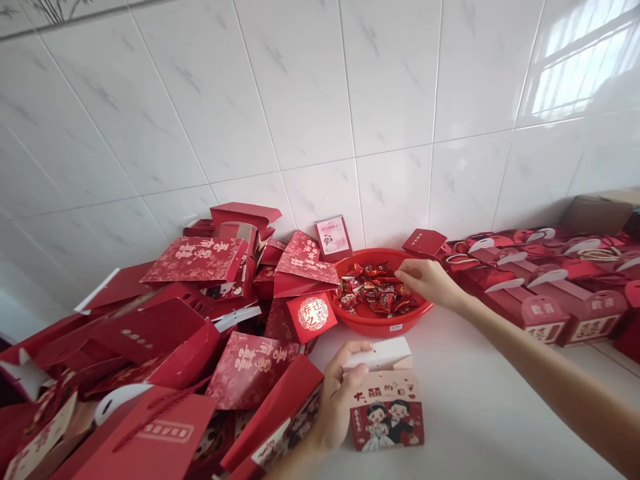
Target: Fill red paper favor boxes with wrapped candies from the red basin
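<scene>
My left hand [341, 393] is closed round the left side of a small red and cream candy box [387, 423], printed with a bride and groom. The box is upright on the white tabletop, its top flaps raised. My right hand [429, 281] hovers over the right rim of a round red plastic basket [383, 325], its fingers curled together. Whatever they may hold is hidden. Several candies [383, 299] in shiny red wrappers lie in the basket.
A heap of red gift boxes and bags [155, 333] covers the left side. Rows of closed red handled boxes [545, 300] stand at the right, with a brown carton [597, 215] behind. A pink card box [333, 238] leans against the tiled wall [395, 120].
</scene>
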`<state>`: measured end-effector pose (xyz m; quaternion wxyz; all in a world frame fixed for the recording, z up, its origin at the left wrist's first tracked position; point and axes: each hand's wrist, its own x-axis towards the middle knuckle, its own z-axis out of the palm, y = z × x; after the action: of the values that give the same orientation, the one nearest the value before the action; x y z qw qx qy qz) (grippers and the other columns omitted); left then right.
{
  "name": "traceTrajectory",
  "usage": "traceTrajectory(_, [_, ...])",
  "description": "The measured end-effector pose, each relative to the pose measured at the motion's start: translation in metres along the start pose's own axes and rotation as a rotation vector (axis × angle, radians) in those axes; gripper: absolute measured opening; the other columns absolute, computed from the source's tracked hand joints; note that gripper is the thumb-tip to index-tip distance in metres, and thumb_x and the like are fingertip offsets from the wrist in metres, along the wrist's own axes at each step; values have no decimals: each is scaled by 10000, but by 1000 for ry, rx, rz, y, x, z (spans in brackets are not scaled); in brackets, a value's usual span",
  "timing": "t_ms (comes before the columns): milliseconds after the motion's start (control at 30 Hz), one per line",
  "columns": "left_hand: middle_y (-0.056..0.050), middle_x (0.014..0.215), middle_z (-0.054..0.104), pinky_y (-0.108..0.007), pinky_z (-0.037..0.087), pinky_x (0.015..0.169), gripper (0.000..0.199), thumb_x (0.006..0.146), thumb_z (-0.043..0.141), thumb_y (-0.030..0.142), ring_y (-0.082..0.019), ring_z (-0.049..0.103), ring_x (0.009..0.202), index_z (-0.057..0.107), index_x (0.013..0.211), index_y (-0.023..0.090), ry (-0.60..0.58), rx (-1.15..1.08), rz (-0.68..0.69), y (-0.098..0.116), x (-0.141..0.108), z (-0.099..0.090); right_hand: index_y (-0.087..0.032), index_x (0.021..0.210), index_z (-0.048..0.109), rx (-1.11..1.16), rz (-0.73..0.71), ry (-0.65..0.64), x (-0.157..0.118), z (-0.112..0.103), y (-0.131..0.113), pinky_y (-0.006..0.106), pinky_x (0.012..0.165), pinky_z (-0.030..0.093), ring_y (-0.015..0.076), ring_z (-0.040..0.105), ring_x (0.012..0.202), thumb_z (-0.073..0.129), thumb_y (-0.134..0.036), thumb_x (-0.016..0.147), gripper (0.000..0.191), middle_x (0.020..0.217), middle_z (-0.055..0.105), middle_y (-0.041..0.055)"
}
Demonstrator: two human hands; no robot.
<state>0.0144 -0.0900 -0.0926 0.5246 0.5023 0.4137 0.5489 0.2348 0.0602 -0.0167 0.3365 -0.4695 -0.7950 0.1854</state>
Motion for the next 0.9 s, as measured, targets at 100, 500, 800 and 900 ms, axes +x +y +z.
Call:
traceTrajectory(100, [-31,858,716,-295,500,776,396,839,650,536,-231,659,834,690,1037,195,11,66,12,-9,-1,-1,-161,1090,640,-215,216,-101,56,9,20,284,804,508,229,698,927,583,-256,903,217,1015,748,97])
traceTrajectory(500, [-71,980,706,-291,506,763,542,833,636,666,-221,626,823,716,1101,202,-19,127,47,-43,9,-11,-163,1137,700,-283,281,-426,134,69,62,304,833,537,297,675,1073,776,-290,757,408,1209,706,116])
traceTrajectory(800, [-78,1003,700,-294,514,771,513,855,632,627,-239,636,883,700,1120,192,-16,72,-11,-34,5,-5,-156,912,725,-127,320,-586,137,65,66,283,658,550,193,666,713,769,-403,808,272,806,700,52])
traceTrajectory(900, [-62,981,687,-280,496,756,490,880,614,609,-216,618,841,692,1123,191,-63,77,-25,-33,6,-7,-133,874,697,-65,337,-578,137,62,64,266,588,547,161,636,625,668,-566,872,434,740,676,59])
